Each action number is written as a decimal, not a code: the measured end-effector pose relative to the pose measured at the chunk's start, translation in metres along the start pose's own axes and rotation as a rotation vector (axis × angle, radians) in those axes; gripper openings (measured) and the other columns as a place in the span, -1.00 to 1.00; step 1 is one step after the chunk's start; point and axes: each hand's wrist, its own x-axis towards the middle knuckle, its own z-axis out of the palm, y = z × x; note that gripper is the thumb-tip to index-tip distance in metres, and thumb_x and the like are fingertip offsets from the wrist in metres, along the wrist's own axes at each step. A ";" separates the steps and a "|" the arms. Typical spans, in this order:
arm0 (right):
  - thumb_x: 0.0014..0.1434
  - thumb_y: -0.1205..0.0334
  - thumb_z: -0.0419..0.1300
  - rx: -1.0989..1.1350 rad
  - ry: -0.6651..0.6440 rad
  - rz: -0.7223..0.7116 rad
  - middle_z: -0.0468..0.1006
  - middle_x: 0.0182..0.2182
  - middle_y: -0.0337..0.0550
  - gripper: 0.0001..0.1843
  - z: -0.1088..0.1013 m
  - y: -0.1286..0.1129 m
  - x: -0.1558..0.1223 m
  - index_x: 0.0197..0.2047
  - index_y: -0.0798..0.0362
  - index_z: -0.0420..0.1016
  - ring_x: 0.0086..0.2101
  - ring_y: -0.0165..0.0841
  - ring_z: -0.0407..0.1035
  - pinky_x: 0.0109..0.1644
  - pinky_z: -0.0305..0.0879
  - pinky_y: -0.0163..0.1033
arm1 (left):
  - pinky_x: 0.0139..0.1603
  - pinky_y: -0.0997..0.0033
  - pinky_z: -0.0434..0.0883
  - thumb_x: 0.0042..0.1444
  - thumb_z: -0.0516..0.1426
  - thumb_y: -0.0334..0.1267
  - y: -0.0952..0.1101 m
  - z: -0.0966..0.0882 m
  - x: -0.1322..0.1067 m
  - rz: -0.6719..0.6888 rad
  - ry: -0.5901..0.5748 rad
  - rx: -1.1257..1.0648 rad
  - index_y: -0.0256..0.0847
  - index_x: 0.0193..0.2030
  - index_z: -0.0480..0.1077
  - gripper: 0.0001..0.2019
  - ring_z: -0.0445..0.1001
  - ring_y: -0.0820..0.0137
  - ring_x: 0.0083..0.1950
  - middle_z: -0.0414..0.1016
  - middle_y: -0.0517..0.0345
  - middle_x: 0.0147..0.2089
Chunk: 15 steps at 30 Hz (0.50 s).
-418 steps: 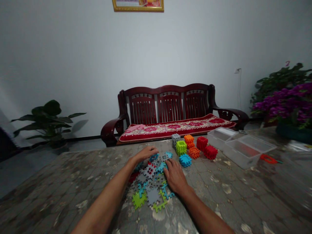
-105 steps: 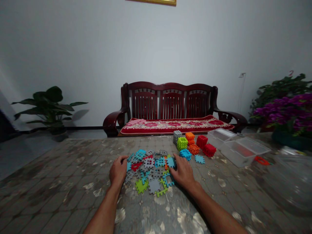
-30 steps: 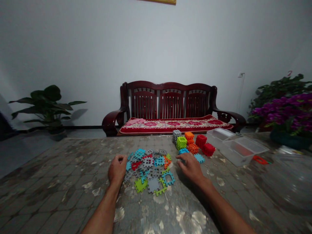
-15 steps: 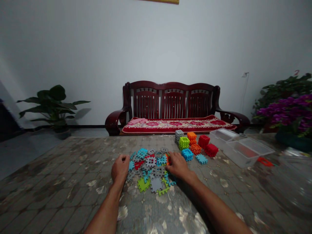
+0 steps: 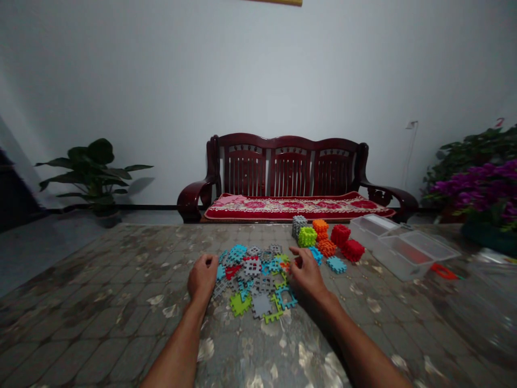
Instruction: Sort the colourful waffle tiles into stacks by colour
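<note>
A loose pile of toothed plastic puzzle tiles lies between my hands, with a grey tile (image 5: 262,305), a lime green tile (image 5: 240,304) and a blue frame tile (image 5: 286,297) at its near side. My left hand (image 5: 203,276) rests against the pile's left edge, fingers curled in, with nothing visible in it. At the right edge, my right hand (image 5: 306,274) has its index finger stretched out and a gap above the thumb. Beside its fingertips lies an orange tile (image 5: 285,266). The undersides of both hands are hidden.
Right of the pile stand toothed cubes: a grey block (image 5: 299,226), a lime cube (image 5: 307,237), orange cubes (image 5: 327,248) and red cubes (image 5: 353,250). Beyond them are a clear plastic box (image 5: 407,258) and a flower pot (image 5: 490,237). A wooden bench (image 5: 291,148) stands behind the table.
My right hand has shifted slightly right, off the pieces it was touching, and its index finger has lifted and straightened. My left hand stays at the pile's edge. The view has moved slightly.
</note>
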 end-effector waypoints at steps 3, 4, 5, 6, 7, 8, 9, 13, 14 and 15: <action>0.08 0.44 0.03 -0.017 -0.052 0.005 0.59 -0.12 -0.05 -0.50 -0.001 0.004 -0.001 0.04 0.03 0.57 -0.09 -0.23 0.46 0.07 0.42 -0.10 | -0.29 0.47 0.32 0.26 0.06 -0.11 0.001 0.000 -0.001 -0.003 0.001 -0.001 -0.11 -0.24 0.55 -0.74 0.58 0.30 -0.20 0.67 0.11 -0.19; 0.05 0.46 0.02 -0.029 -0.085 0.001 0.61 -0.13 -0.07 -0.49 -0.001 0.004 -0.002 0.01 0.02 0.59 -0.09 -0.22 0.46 0.09 0.42 -0.09 | -0.28 0.47 0.32 0.26 0.06 -0.11 0.001 -0.001 -0.001 -0.004 -0.001 -0.004 -0.11 -0.24 0.55 -0.74 0.58 0.30 -0.20 0.67 0.11 -0.19; 0.02 0.48 0.02 -0.047 -0.111 -0.007 0.62 -0.14 -0.08 -0.48 -0.001 0.005 -0.003 -0.01 0.01 0.60 -0.07 -0.22 0.46 0.11 0.40 -0.08 | -0.28 0.47 0.32 0.26 0.06 -0.11 0.001 -0.001 -0.001 -0.004 -0.003 -0.007 -0.12 -0.23 0.55 -0.74 0.58 0.30 -0.19 0.67 0.11 -0.18; 0.01 0.49 0.02 -0.070 -0.128 -0.020 0.63 -0.13 -0.08 -0.47 -0.001 0.005 -0.004 -0.01 0.00 0.61 -0.05 -0.21 0.46 0.14 0.38 -0.06 | -0.27 0.47 0.32 0.26 0.06 -0.12 0.001 -0.001 -0.001 -0.004 -0.004 -0.008 -0.12 -0.22 0.55 -0.74 0.58 0.30 -0.19 0.67 0.10 -0.18; 0.02 0.49 0.03 -0.097 -0.134 -0.040 0.63 -0.10 -0.08 -0.47 -0.001 0.004 -0.005 0.00 0.00 0.61 -0.02 -0.20 0.45 0.17 0.36 -0.05 | -0.26 0.46 0.32 0.26 0.06 -0.12 0.001 -0.001 -0.001 -0.003 -0.007 -0.008 -0.12 -0.22 0.55 -0.74 0.58 0.30 -0.18 0.67 0.10 -0.17; 0.05 0.48 0.04 -0.127 -0.137 -0.065 0.63 -0.07 -0.08 -0.47 -0.001 0.003 -0.006 0.02 -0.01 0.60 0.01 -0.19 0.43 0.20 0.32 -0.05 | -0.26 0.46 0.32 0.26 0.06 -0.12 0.001 -0.001 -0.001 -0.004 -0.010 -0.006 -0.12 -0.21 0.56 -0.74 0.58 0.29 -0.18 0.67 0.09 -0.16; 0.09 0.46 0.05 -0.158 -0.143 -0.093 0.62 -0.04 -0.08 -0.49 0.000 0.001 -0.007 0.05 -0.02 0.59 0.04 -0.19 0.41 0.22 0.29 -0.05 | -0.26 0.45 0.32 0.26 0.06 -0.12 0.001 -0.001 -0.001 -0.007 -0.014 -0.003 -0.13 -0.21 0.56 -0.74 0.58 0.29 -0.17 0.67 0.09 -0.16; 0.20 0.30 0.13 -0.283 -0.228 -0.144 0.58 0.08 -0.03 -0.50 0.005 -0.012 -0.007 0.21 0.01 0.48 0.13 -0.14 0.34 0.26 0.21 -0.06 | -0.27 0.44 0.31 0.27 0.05 -0.10 0.001 -0.001 0.000 -0.015 -0.024 0.003 -0.13 -0.20 0.56 -0.72 0.58 0.27 -0.17 0.68 0.08 -0.15; 0.20 0.27 0.16 -0.313 -0.249 -0.133 0.56 0.12 -0.01 -0.46 0.007 -0.015 -0.006 0.26 0.02 0.43 0.16 -0.12 0.31 0.28 0.18 -0.05 | -0.27 0.45 0.31 0.27 0.05 -0.10 0.000 -0.001 0.000 -0.014 -0.019 0.004 -0.12 -0.20 0.55 -0.73 0.58 0.27 -0.17 0.68 0.09 -0.15; 0.18 0.26 0.17 -0.342 -0.267 -0.117 0.54 0.14 0.00 -0.41 0.009 -0.017 -0.006 0.29 0.03 0.40 0.19 -0.10 0.28 0.30 0.15 -0.04 | -0.27 0.46 0.31 0.26 0.05 -0.10 0.000 -0.001 0.000 -0.014 -0.014 0.003 -0.12 -0.21 0.55 -0.73 0.58 0.28 -0.17 0.68 0.09 -0.16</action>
